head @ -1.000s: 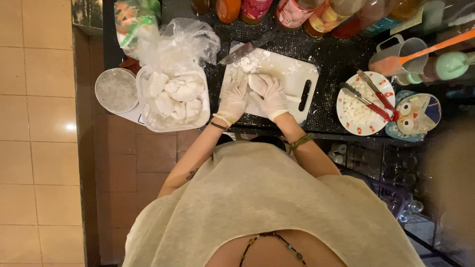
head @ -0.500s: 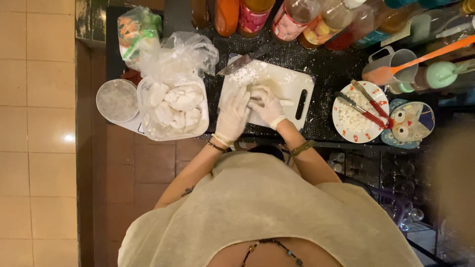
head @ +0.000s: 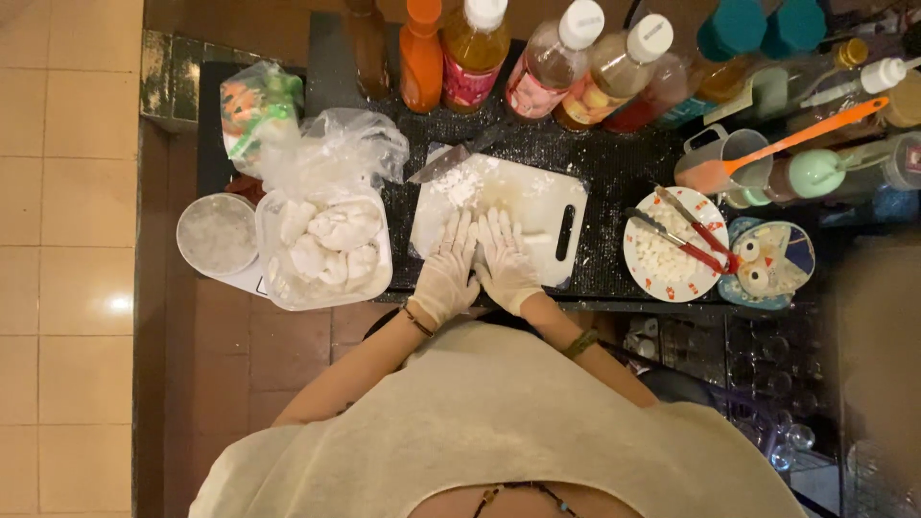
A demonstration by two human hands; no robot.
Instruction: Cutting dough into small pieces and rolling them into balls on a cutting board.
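Both of my hands wear pale gloves and lie flat, side by side, on a white cutting board. My left hand rests at the board's near left edge, fingers stretched out. Touching it on the right is my right hand, also with straight fingers. Whatever lies beneath the palms is hidden. White crumbs or flour are scattered on the board's far left part. A knife lies at the board's far left corner, blade pointing left.
A plastic-lined tub of white dough lumps and a round lidded container stand to the left. To the right are a plate with red tongs and small white pieces, an owl-shaped dish and a jug with an orange spatula. Bottles line the back.
My hands were cupped together over something small on the board; now both lie flat with fingers straight, a little nearer the board's front edge.
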